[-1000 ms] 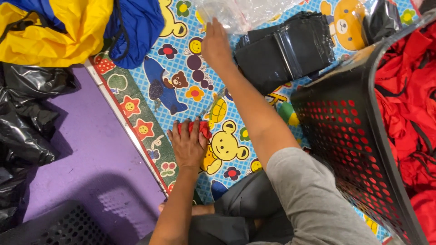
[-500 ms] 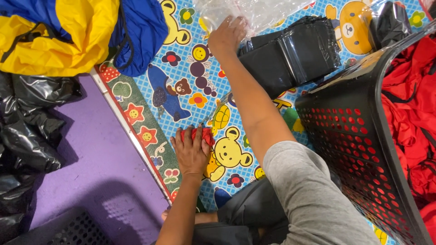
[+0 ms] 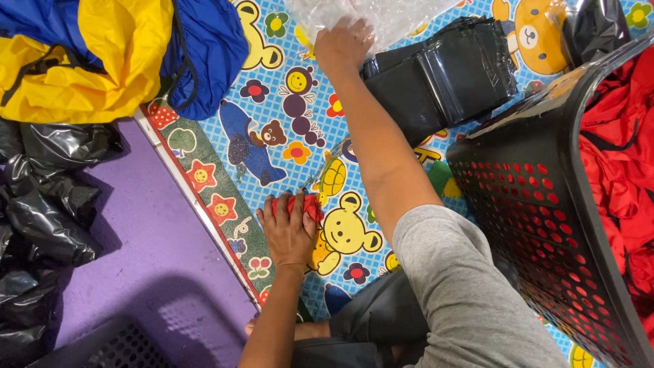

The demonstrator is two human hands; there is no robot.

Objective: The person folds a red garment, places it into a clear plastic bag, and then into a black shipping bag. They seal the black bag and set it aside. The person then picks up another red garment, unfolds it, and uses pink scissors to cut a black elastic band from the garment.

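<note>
A small red cloth bundle (image 3: 294, 204) is lying on the play mat (image 3: 272, 82) with cartoon bears, just beside a yellow bear picture. The left hand (image 3: 289, 235) is pressing flat on it, fingers spread wide on top — not wrapped around it. The right hand (image 3: 344, 44) is reaching far up to a clear plastic bag (image 3: 381, 17), fingers curled on its edge, beside a stack of black bags (image 3: 443, 75). The bundle could be puffing open if the left hand is lifting — the thin plastic could be slipping away too.

Small red cloth bundle (image 3: 295, 203), on mat
</note>
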